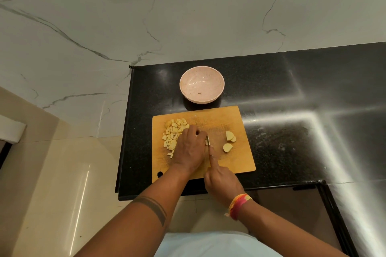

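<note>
Being pinned under the curled left hand, a pale potato piece is met by the thin steel knife, gripped in the right hand.

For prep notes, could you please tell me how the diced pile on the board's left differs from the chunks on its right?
The diced pile is many small cubes, heaped; the chunks are three larger, rounded pieces. The diced pile is beside the left hand; the chunks lie apart from it. Both are pale yellow, on the cutting board.
</note>
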Motion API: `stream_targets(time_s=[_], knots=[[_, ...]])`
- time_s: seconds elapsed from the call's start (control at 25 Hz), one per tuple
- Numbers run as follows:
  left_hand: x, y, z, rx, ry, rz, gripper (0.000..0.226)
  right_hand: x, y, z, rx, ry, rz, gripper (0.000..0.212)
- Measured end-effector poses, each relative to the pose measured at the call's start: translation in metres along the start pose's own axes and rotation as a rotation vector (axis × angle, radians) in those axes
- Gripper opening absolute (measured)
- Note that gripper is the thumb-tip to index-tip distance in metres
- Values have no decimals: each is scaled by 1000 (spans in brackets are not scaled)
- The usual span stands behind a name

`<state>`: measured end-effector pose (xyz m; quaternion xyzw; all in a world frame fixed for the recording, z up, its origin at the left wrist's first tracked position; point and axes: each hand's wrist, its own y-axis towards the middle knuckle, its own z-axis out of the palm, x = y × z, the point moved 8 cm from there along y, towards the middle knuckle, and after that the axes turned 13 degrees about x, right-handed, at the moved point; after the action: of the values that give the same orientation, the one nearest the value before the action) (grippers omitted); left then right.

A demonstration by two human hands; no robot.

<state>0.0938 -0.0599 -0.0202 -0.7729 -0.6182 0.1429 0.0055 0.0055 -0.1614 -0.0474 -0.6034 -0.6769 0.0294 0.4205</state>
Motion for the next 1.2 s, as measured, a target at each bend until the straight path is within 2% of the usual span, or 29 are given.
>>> stream_targets(time_s=[0.2, 0.32, 0.44, 0.52, 0.6, 0.88, 1.2], knots=[[11, 1, -16, -33, -17, -54, 25, 9, 6, -27, -82, 32, -21, 78], [-17, 16, -13, 85, -212, 48, 26, -15, -14, -48, -154, 104, 38, 80], [-54, 34, -4, 221, -414, 67, 35, -45, -28, -61, -214, 134, 105, 78], [-69, 45, 6, 299, -404, 47, 43, -56, -32, -61, -220, 159, 118, 75], [-70, 51, 14, 333, -384, 11, 40, -57, -34, -59, -219, 161, 99, 75], [-26, 29, 11, 185, -638, -194, 25, -43, -33, -41, -159, 97, 34, 76], [-18, 7, 12, 197, -530, -102, 33, -31, -21, -26, -75, 36, 19, 76]])
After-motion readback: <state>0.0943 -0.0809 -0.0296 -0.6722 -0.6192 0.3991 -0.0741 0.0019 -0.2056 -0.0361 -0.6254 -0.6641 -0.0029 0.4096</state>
